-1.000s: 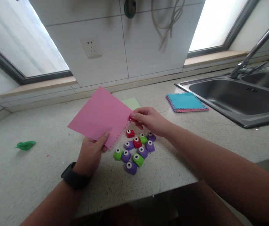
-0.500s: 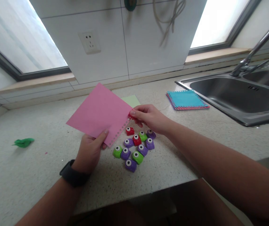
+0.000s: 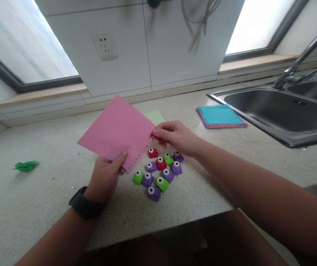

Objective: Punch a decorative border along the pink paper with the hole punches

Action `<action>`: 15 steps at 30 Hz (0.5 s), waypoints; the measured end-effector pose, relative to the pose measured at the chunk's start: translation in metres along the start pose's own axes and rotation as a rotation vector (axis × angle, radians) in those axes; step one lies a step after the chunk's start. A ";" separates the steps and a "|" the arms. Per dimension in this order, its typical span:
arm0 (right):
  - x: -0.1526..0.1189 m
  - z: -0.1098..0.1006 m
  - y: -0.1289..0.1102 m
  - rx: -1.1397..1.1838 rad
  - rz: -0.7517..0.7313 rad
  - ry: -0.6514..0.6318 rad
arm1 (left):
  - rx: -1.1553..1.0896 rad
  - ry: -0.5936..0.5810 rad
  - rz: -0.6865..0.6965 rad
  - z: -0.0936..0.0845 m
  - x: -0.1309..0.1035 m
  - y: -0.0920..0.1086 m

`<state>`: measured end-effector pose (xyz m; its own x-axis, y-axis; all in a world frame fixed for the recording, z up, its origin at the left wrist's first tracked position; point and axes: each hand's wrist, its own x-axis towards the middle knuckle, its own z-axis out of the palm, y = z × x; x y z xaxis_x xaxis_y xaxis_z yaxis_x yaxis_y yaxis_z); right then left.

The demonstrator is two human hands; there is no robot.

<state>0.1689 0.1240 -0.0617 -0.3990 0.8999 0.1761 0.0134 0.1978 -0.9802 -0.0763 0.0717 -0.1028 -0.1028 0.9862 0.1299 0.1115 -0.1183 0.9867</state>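
Note:
My left hand (image 3: 110, 170) pinches the near edge of a pink sheet of paper (image 3: 116, 129), thumb on top. A row of small punched holes runs along the sheet's right-hand edge. At that edge's far corner, my right hand (image 3: 175, 136) is closed on a red craft punch (image 3: 155, 133), mostly hidden by the fingers, with the thumb over its top. Below the paper lies a cluster of small craft punches: red ones (image 3: 161, 163), green ones (image 3: 162, 184) and purple ones (image 3: 154, 193), their white tops marked with dark shapes.
A pale green sheet (image 3: 155, 116) lies behind the pink one. To the right, a stack of coloured sheets with punched edges (image 3: 221, 115) rests by the steel sink (image 3: 275, 111). A crumpled green item (image 3: 26, 166) is at the left. The counter's front edge is close.
The whole view has shifted very slightly. Both hands keep their places on the paper and the red craft punch, with no other clear movement.

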 end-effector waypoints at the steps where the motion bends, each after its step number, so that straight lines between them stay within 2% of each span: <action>1: 0.000 0.000 0.000 -0.001 0.001 0.001 | 0.012 -0.012 0.001 -0.001 0.000 -0.001; 15: 0.001 0.001 0.002 0.043 0.016 0.008 | 0.080 -0.020 -0.004 -0.002 0.000 0.002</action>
<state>0.1673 0.1249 -0.0631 -0.3920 0.9058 0.1612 -0.0199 0.1668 -0.9858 -0.0776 0.0710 -0.1011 -0.0838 0.9888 0.1237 0.1894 -0.1060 0.9762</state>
